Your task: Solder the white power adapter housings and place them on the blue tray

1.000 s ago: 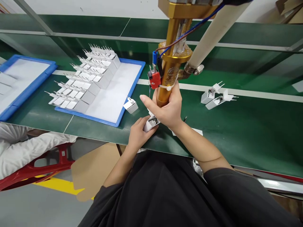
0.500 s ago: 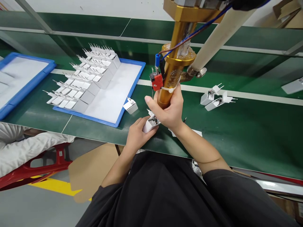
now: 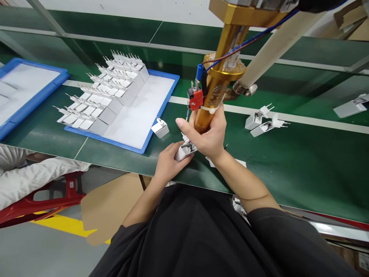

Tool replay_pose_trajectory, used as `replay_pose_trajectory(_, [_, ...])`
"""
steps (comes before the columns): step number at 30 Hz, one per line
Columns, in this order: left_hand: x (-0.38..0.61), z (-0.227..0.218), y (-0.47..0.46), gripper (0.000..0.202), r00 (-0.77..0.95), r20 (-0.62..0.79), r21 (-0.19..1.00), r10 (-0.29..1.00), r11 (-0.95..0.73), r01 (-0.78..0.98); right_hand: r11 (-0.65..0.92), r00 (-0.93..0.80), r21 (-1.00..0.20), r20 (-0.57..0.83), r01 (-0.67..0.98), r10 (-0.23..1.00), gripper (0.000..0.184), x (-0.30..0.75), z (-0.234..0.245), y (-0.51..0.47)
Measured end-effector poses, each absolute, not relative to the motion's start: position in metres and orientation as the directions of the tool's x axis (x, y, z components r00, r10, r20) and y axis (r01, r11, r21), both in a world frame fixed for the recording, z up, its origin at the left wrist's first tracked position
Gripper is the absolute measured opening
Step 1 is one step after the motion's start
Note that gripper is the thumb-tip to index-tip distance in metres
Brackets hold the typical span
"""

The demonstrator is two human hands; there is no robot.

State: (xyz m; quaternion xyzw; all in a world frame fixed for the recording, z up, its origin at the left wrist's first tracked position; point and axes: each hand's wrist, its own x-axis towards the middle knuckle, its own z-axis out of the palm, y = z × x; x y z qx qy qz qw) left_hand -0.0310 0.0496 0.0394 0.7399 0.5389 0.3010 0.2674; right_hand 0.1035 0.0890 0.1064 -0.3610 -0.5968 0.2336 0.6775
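My right hand (image 3: 209, 134) is wrapped round the lower barrel of a hanging gold-coloured tool (image 3: 213, 96) that has a red switch and wires on its side. Its tip points down at a white plug adapter (image 3: 183, 151). My left hand (image 3: 168, 163) grips that adapter and holds it on the green belt (image 3: 302, 161) under the tool. The tool's very tip is hidden behind my right hand.
A blue tray (image 3: 161, 111) with rows of white adapters (image 3: 100, 96) lies to the left. One loose adapter (image 3: 160, 128) sits by the tray's corner, two more adapters (image 3: 261, 123) lie to the right, another adapter (image 3: 350, 107) lies at far right. A second blue tray (image 3: 31, 104) is at far left.
The view has shifted slightly, and the adapter at far right has come into view on the belt. Both hands keep their grips at the same spot.
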Motion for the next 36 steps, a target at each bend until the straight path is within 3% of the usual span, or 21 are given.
replay_pose_trajectory(7, [-0.017,0.017,0.05,0.033,0.213,0.033,0.847,0.977,-0.14,0.513,0.607,0.193,-0.79,0.611,0.082,0.768,0.037,0.099,0.109,0.085])
replay_pose_trajectory(19, [0.015,0.003,0.041,0.038,0.116,0.108,0.965,0.987,-0.132,0.225,0.643,0.191,-0.765,0.635,0.028,0.748,0.019,0.1,0.106,0.083])
replay_pose_trajectory(29, [0.017,0.0,0.04,0.042,0.108,0.093,0.981,0.99,-0.109,0.161,0.618,0.185,-0.782,0.621,0.082,0.762,0.021,0.101,0.106,0.082])
replay_pose_trajectory(36, [0.011,0.011,0.043,0.039,0.133,0.095,0.951,0.987,-0.129,0.28,0.627,0.106,-0.779,0.624,0.007,0.774,0.03,0.103,0.108,0.084])
